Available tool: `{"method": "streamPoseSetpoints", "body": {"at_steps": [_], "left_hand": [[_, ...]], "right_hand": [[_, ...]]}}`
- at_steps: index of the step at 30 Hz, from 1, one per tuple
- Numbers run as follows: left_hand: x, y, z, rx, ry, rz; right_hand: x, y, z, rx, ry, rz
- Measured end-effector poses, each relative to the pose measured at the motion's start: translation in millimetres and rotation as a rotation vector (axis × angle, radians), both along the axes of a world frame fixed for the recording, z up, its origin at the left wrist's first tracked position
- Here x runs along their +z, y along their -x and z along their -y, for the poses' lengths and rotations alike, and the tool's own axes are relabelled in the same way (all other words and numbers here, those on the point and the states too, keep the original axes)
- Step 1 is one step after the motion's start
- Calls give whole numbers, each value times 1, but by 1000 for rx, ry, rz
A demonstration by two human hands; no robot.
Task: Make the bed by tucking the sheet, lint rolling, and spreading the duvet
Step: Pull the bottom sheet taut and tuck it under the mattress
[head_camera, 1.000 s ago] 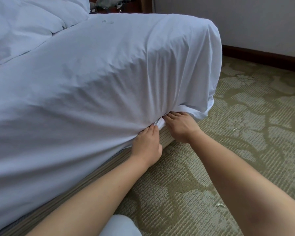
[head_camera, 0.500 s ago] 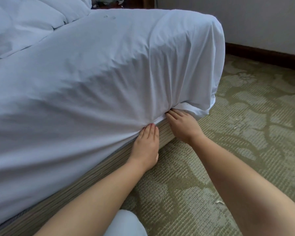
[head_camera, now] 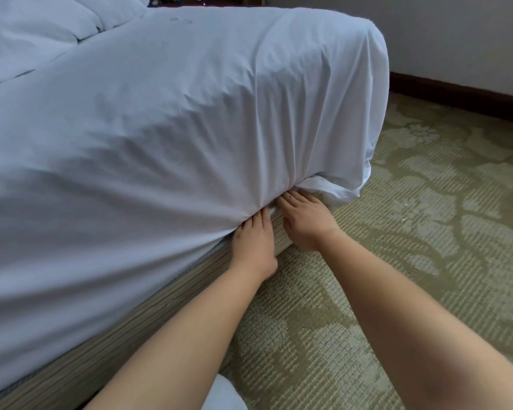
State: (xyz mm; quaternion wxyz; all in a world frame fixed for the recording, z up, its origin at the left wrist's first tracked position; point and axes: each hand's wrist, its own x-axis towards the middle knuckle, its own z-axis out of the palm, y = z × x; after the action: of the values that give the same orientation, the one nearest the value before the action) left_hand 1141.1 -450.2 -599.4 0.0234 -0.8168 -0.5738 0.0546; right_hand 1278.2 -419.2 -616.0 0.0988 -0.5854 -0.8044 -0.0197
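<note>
Both arms reach forward and down, side by side, to the lower edge of the mattress. The left hand (head_camera: 253, 242) lies flat, palm down, fingers straight and together, their tips pushed against the white sheet (head_camera: 166, 128) right where it meets the striped bed base (head_camera: 125, 329). The right hand (head_camera: 304, 221) sits just beside it, fingers extended and slightly spread, tips under the sheet's fold; neither hand curls round the cloth. The sheet is drawn taut over the mattress side, creases fanning out from the fingertips. At the bed corner a loose flap of sheet (head_camera: 335, 189) hangs untucked, touching the carpet (head_camera: 412, 232). No readable writing anywhere. Patterned green carpet lies open to the right, up to the dark skirting board (head_camera: 456, 97). The duvet (head_camera: 27, 34) is bunched at the far left, on the bed.
</note>
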Motion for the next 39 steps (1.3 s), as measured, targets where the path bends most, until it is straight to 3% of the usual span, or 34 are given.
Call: {"method": "streamPoseSetpoints", "body": {"at_steps": [9,22,25,32,39], "left_hand": [[-12,1,30,-48,-112,6],[15,-17,-13,1,50,26],[13,-15,-8,0,69,10],[21,-38,-7,-188,-11,1],[29,-54,-36,-174,141,-16]], "right_hand": [[8,-13,13,4,-15,-1],[20,-14,1,-55,125,36],[16,-37,17,-172,113,65],[29,-58,19,-223,156,118],[30,-62,-12,-242,189,67]]}}
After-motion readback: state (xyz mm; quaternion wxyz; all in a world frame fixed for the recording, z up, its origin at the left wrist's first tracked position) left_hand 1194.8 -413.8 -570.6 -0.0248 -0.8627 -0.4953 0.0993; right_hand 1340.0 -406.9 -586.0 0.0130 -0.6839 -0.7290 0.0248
